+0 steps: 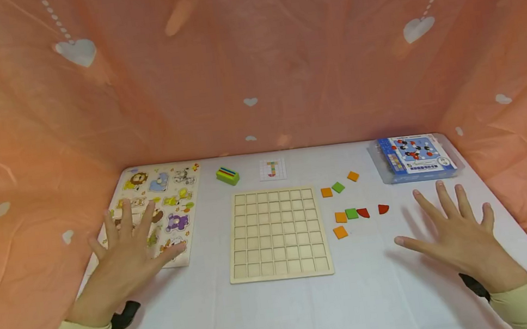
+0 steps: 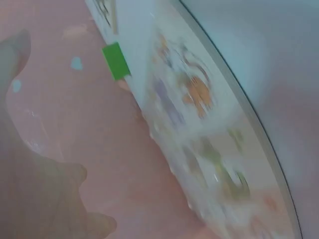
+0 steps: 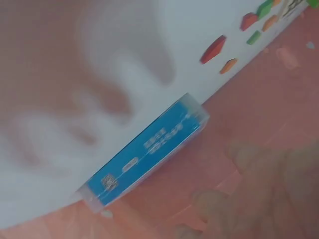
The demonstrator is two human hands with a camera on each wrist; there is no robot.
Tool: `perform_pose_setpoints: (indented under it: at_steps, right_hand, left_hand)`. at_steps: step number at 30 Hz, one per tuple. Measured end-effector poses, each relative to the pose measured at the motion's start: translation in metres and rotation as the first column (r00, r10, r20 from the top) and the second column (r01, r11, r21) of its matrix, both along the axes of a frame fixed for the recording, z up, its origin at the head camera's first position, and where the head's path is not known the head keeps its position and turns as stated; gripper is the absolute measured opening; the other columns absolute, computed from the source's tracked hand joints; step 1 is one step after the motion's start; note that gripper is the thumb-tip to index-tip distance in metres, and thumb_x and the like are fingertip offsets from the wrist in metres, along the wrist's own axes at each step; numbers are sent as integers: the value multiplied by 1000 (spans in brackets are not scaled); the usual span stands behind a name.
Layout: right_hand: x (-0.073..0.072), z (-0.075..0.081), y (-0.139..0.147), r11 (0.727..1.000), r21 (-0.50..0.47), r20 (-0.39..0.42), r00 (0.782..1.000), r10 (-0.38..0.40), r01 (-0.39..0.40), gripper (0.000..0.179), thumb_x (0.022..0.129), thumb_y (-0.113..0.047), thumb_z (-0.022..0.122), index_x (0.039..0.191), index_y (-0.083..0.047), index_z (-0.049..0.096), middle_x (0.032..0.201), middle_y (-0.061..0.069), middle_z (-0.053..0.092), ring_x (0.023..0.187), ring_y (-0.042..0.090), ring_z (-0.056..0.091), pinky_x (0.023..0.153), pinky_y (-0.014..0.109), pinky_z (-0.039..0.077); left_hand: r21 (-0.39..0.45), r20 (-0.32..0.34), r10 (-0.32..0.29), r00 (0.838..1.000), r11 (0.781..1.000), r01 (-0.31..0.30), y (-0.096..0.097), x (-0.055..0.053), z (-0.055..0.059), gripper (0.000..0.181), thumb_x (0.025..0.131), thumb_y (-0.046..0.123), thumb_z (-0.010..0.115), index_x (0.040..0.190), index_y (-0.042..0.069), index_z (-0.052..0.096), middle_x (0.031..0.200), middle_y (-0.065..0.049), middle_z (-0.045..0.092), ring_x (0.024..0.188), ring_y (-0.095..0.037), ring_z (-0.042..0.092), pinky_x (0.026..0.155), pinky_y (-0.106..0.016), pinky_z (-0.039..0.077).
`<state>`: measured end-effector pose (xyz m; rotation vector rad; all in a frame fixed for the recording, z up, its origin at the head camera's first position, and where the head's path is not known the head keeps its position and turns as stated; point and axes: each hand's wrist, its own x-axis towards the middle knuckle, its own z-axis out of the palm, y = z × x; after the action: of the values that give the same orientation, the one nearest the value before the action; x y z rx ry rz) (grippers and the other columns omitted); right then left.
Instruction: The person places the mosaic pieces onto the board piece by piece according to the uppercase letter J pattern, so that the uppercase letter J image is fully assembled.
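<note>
Coloured tiles (image 1: 351,213), seen from the head camera, lie loose on the white cloth (image 1: 283,321), to the right of the wooden grid board (image 1: 277,234) and between it and the right hand (image 1: 465,241). Right hand: fingers spread, gripping nothing, raised above the cloth; it is the nearer of the two. From it the tiles lie to the left and somewhat farther from the person, with one red quarter-circle tile (image 1: 383,209) closest. Four tiles form an uneven row, its long axis running left to right; the grid board is roughly square, with no evident long axis. Left hand (image 1: 130,263): fingers likewise spread, gripping nothing, above the animal puzzle board (image 1: 181,261); the whole grid board separates it from the tiles. A clear plastic box (image 1: 420,153) lies beyond the right hand.
</note>
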<state>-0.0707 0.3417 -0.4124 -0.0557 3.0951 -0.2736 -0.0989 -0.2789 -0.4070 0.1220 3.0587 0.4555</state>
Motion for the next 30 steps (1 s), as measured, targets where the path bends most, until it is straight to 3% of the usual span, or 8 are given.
perform_pose_setpoints:
  at_steps: [3, 6, 13, 18, 21, 24, 28, 30]
  right_hand:
    - [-4, 1, -10, 999, -30, 0, 1000, 20, -20, 114, 87, -84, 64, 174, -23, 24, 180, 27, -1, 163, 60, -8, 109, 91, -2]
    - [-9, 1, -23, 997, -45, -2, 998, 55, -55, 114, 87, -85, 65, 174, -23, 25, 181, 25, 1, 165, 57, -6, 113, 87, 0]
    - [-23, 0, -53, 978, -118, -50, 984, 168, -173, 106, 88, -74, 73, 171, -20, 35, 181, 21, 15, 163, 56, 13, 117, 80, 15]
    - [-37, -8, -67, 951, -165, -105, 963, 246, -261, 89, 93, -54, 79, 165, -14, 46, 174, 23, 34, 157, 55, 30, 114, 79, 28]
    - [-46, -16, -72, 932, -176, -140, 945, 294, -316, 78, 95, -40, 81, 161, -10, 51, 167, 23, 46, 154, 50, 39, 113, 76, 33]
    - [-54, -24, -77, 917, -214, -136, 940, 312, -335, 67, 96, -29, 80, 155, -8, 57, 158, 19, 56, 149, 44, 47, 116, 72, 37]
    - [-62, -27, -85, 898, -255, -128, 933, 336, -358, 52, 95, -20, 80, 144, -6, 68, 143, 13, 66, 138, 37, 57, 116, 61, 46]
    - [-66, -26, -88, 892, -242, -141, 923, 358, -383, 48, 94, -17, 80, 139, -4, 71, 135, 12, 69, 130, 35, 61, 111, 57, 51]
  left_hand:
    - [42, 5, -23, 1000, 999, 23, 12, -5, -2, 118, 92, 81, 61, 176, 23, 3, 176, -15, -32, 156, -58, -34, 109, -92, -15]
    - [85, -4, -58, 998, 995, 59, 27, -9, -5, 119, 93, 81, 62, 176, 21, 1, 177, -19, -27, 159, -59, -27, 117, -87, -9]
    - [174, -26, -129, 991, 976, 131, 65, -24, -13, 118, 96, 77, 61, 175, 12, 4, 180, -27, -7, 166, -55, 5, 127, -74, 19]
    - [240, -21, -172, 985, 956, 172, 88, -34, -20, 100, 102, 51, 70, 171, -2, 20, 175, -31, 23, 162, -49, 29, 127, -65, 31]
    - [270, -26, -185, 982, 945, 185, 99, -37, -22, 87, 104, 37, 71, 166, -7, 29, 165, -32, 41, 151, -47, 46, 123, -62, 40]
    - [300, -20, -182, 983, 937, 180, 106, -40, -21, 77, 104, 31, 70, 162, -9, 38, 142, -28, 59, 124, -38, 64, 108, -55, 52]
    - [323, 31, -150, 988, 937, 133, 111, -46, -21, 66, 103, 25, 71, 155, -10, 49, 117, -18, 65, 94, -22, 59, 86, -41, 51]
    - [322, 58, -138, 989, 940, 112, 114, -50, -23, 60, 102, 21, 71, 152, -9, 54, 114, -17, 67, 92, -22, 59, 85, -39, 51]
